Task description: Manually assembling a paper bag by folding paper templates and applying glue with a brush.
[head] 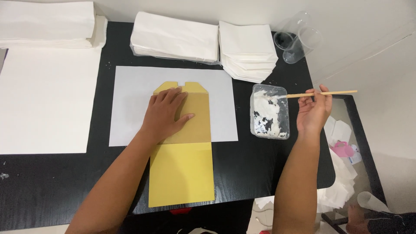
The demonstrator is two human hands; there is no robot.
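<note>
- The left hand (167,113) lies flat at frame centre, fingers apart, pressing on the yellow bag (184,160).
- The bag lies partly on a white sheet (130,108) and partly on the black table (52,182), with its lower half reaching toward the bottom edge.
- The right hand (314,110), at centre right, has its fingers clamped on a wooden stick (323,93).
- The stick's tip rests over the glue tub (270,112), just right of the sheet.
- Stacks of white paper (208,41) sit along the top.
- Clear cups (297,39) lie at upper right.
</note>
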